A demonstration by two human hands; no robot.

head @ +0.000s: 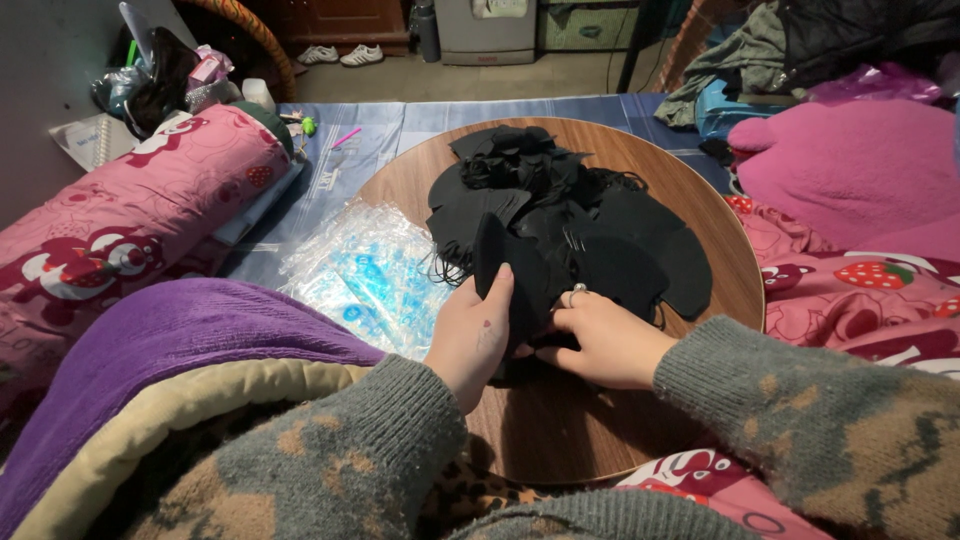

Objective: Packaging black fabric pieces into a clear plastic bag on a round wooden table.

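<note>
A black fabric piece (505, 275), flat and curved at the top, is held upright at the near side of the round wooden worktop (560, 420). It is gripped by the left hand (472, 335), thumb in front, and is also pinched by the right hand (600, 340). Behind it a pile of black pieces (580, 215) is spread. Bare wood is left only near the edge. A clear plastic packet (365, 265) lies just beside the left rim.

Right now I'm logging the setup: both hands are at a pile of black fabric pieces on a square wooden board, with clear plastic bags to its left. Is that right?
Not quite: the wooden board is round, not square, as the head view shows. The rest holds: the left hand and right hand are at the black fabric pieces, with clear plastic bags to the left.
</note>
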